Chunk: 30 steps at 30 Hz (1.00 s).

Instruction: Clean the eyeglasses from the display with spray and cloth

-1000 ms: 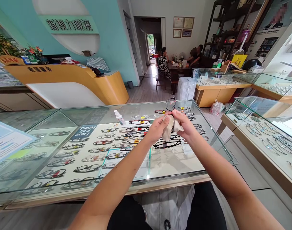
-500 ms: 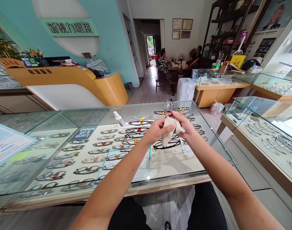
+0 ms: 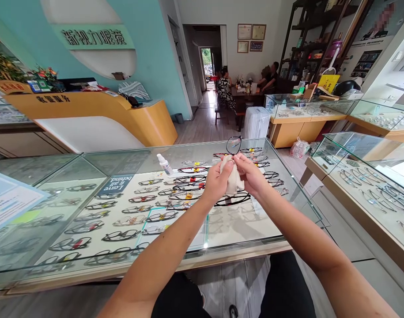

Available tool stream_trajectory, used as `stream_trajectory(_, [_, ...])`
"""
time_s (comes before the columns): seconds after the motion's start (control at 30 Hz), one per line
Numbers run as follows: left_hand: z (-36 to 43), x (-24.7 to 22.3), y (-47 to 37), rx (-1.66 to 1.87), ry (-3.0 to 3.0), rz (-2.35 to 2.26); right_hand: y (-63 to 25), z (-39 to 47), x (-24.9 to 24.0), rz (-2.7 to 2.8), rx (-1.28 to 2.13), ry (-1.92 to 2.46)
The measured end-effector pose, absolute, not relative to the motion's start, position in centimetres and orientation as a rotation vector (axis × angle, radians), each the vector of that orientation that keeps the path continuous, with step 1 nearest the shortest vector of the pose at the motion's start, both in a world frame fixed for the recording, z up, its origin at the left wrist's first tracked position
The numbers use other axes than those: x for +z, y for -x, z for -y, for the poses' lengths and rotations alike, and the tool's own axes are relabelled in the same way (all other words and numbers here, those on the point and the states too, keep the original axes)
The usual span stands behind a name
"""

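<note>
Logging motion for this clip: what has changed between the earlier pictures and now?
The cloth no longer flares over the right hand and hangs gathered between the hands; the left hand has drawn its thumb back leftward. Nothing was let go: cloth and eyeglasses remain held. The spray bottle stayed put.

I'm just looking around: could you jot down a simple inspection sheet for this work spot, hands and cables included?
Surface: glass-topped display case, with rows of spectacle frames under the glass.
Job's things: dark-rimmed glasses, one lens showing above the hands; pale cloth between the hands.
Clutter: white bottle on the glass; printed sheet at the view's left edge.
Hands: left hand pinches the cloth; right hand appears to hold the glasses, grip partly hidden.
Cables: nothing seen.
Surroundings: wooden counter, pale suitcase, a seated person in the background.
</note>
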<state>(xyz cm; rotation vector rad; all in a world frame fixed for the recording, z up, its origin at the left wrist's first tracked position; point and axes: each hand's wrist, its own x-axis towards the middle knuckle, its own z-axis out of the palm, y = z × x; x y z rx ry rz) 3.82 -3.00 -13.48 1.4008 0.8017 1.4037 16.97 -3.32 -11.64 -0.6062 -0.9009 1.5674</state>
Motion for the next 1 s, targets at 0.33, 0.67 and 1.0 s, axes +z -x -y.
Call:
stream_trajectory(0.33, [1.4,-13.6,-3.2,1.246,-1.291,-0.708,-18.8,2.0,-11.0,0.934,1.477,0.563])
stream_trajectory(0.67, [-0.5,-13.7,-1.1,1.41,-1.136,-0.854,-20.1,1.9,-11.3,1.346,1.269,0.709])
stream_trajectory(1.0, [-0.8,-13.4,-0.9,1.587,-1.063,-0.905,-19.5,1.9,-12.3,1.492,1.346,0.739])
